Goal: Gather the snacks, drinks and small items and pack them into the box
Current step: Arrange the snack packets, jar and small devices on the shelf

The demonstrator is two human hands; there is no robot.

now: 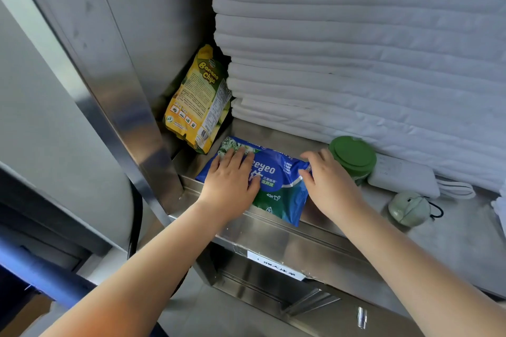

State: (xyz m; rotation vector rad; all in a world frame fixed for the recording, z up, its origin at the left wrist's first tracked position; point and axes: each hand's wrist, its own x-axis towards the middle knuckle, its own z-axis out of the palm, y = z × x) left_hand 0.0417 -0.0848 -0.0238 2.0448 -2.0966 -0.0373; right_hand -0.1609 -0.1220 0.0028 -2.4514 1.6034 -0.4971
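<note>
A blue and green pack of wet wipes [276, 183] lies flat on the steel shelf [273, 235], its near end hanging over the front edge. My left hand [232, 180] rests flat on the pack's left half with straight fingers. My right hand [328, 180] pinches the pack's right edge between thumb and fingers. A yellow bag of banana chips [198, 101] stands upright in the back left corner. A green-lidded cup [353, 157] stands just right of my right hand. No box is in view.
A tall stack of folded white linen [356, 49] fills the shelf behind. A white power bank with cable [402, 175] and a small pale green round gadget [409, 208] lie at the right. A steel upright [131, 123] bounds the shelf on the left.
</note>
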